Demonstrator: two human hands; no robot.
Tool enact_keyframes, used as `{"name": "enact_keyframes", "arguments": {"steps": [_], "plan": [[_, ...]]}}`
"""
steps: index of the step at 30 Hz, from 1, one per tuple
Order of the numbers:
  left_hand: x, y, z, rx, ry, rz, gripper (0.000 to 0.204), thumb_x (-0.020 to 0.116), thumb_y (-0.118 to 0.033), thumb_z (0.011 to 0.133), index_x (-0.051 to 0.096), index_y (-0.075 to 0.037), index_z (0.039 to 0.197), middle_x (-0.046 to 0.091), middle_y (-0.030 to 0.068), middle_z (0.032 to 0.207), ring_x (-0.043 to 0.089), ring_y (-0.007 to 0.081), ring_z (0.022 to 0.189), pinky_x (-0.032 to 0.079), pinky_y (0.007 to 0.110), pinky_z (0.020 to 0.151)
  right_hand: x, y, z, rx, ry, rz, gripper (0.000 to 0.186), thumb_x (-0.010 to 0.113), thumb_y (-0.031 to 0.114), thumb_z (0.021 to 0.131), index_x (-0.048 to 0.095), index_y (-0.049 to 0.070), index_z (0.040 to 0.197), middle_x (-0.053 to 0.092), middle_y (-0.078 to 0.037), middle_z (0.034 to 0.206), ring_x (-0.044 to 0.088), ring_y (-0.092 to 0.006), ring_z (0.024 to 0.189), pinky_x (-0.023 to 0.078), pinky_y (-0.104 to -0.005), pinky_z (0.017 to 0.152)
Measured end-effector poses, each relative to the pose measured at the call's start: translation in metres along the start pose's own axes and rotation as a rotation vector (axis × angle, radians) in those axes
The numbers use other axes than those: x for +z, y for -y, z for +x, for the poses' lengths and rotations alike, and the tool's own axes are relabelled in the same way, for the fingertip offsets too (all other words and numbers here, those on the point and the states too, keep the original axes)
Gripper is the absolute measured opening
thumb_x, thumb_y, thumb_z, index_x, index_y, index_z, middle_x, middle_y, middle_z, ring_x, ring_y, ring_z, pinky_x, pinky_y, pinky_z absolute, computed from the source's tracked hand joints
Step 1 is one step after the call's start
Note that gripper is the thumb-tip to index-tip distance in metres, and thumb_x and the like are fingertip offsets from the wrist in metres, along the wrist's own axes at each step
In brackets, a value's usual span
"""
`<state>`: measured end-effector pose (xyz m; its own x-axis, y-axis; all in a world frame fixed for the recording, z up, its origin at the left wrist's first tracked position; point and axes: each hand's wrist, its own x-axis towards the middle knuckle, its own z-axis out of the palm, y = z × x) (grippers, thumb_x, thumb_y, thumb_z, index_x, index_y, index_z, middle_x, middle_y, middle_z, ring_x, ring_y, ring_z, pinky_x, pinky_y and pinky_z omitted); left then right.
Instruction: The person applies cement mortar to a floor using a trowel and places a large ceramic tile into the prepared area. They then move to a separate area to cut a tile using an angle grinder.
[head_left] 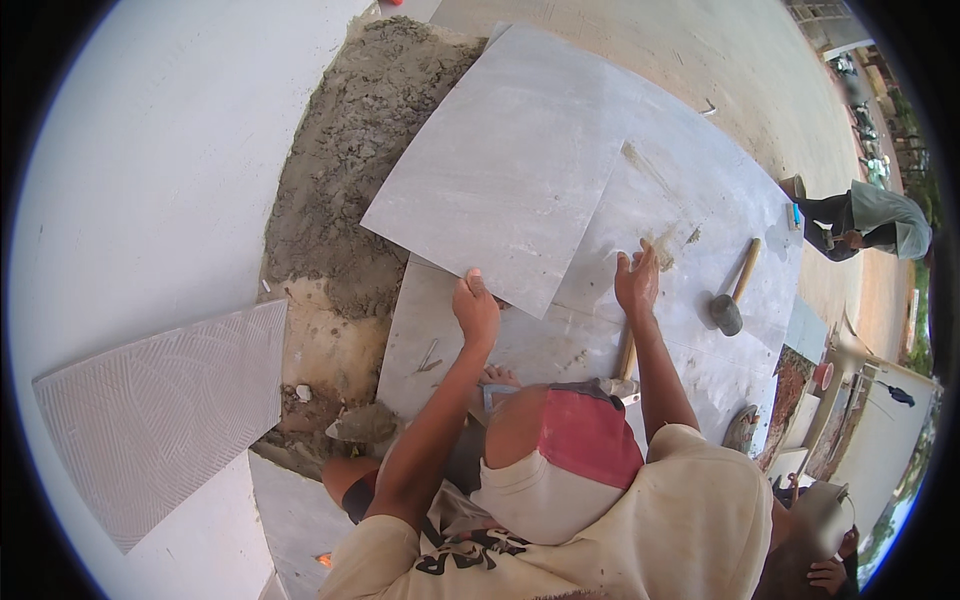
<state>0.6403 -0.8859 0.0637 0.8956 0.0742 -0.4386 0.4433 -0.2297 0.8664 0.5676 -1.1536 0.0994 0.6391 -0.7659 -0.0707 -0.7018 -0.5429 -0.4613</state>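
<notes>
My left hand (476, 305) grips the lower edge of a large pale grey tile (490, 160), which overlaps laid grey tiles (700, 270) and borders rough wet mortar (330, 150). To the right of that tile, my right hand (637, 280) is open, its fingers extended close to the laid tiles' dusty surface. A rubber mallet (728, 313) with a wooden handle lies to its right, and another wooden handle (628, 355) shows beneath my forearm. At left, a tile with combed adhesive on its face (160, 420) rests against the white wall (130, 170).
A trowel (355, 428) sits near my left knee. A small blue tool (793, 216) lies at the tiles' far right edge, near a bending co-worker (885, 225). Another person (820, 550) is at the lower right, beside assorted materials (830, 420).
</notes>
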Motion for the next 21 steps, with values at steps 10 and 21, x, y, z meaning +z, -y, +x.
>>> {"name": "enact_keyframes", "arguments": {"steps": [10,21], "plan": [[0.037,-0.005,-0.041,-0.330,0.279,-0.341,0.031,0.062,-0.023,0.098,0.050,0.006,0.093,0.060,0.0137,0.080,0.067,0.0192,0.066,0.056,0.032,0.058,0.061,0.029,0.042,0.108,0.013,0.064,0.068,0.068,0.039,0.090,0.049,-0.004,0.138,0.068,-0.028,0.116,0.064,-0.0421,0.111,0.049,-0.0456,0.097],[0.049,-0.010,-0.035,-0.641,0.581,-0.506,0.035,0.063,-0.016,0.093,0.050,0.012,0.108,0.060,0.0185,0.098,0.070,0.0282,0.082,0.060,0.036,0.069,0.039,0.003,0.054,0.087,0.075,-0.003,0.049,0.070,0.038,0.086,0.069,-0.004,0.113,0.072,-0.026,0.102,0.068,-0.0414,0.101,0.050,-0.0439,0.092]]}}
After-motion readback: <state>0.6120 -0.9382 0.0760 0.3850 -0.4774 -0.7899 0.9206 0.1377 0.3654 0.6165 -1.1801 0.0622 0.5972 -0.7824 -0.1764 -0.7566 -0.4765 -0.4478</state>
